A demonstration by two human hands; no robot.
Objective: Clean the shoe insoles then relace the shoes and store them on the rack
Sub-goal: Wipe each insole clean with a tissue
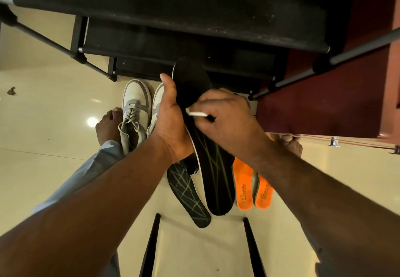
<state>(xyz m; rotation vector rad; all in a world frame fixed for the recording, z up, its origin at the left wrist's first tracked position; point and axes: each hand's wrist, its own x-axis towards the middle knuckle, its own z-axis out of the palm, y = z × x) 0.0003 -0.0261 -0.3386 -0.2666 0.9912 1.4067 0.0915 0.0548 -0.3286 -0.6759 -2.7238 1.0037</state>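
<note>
1. Above the cream tiled floor (pixel 54 168), the left hand (pixel 171 123) is gripping a long black foam insole with green lines (pixel 214 168).
2. The right hand (pixel 227 121) is pinching a small white wipe (pixel 197 114) against it.
3. Grey-white lace-up sneakers (pixel 135 112) are standing beside the black metal rack (pixel 173 38).

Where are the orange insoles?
In the head view, the two orange insoles lie side by side on the floor, right of the black insole being held, under the right forearm.
</note>
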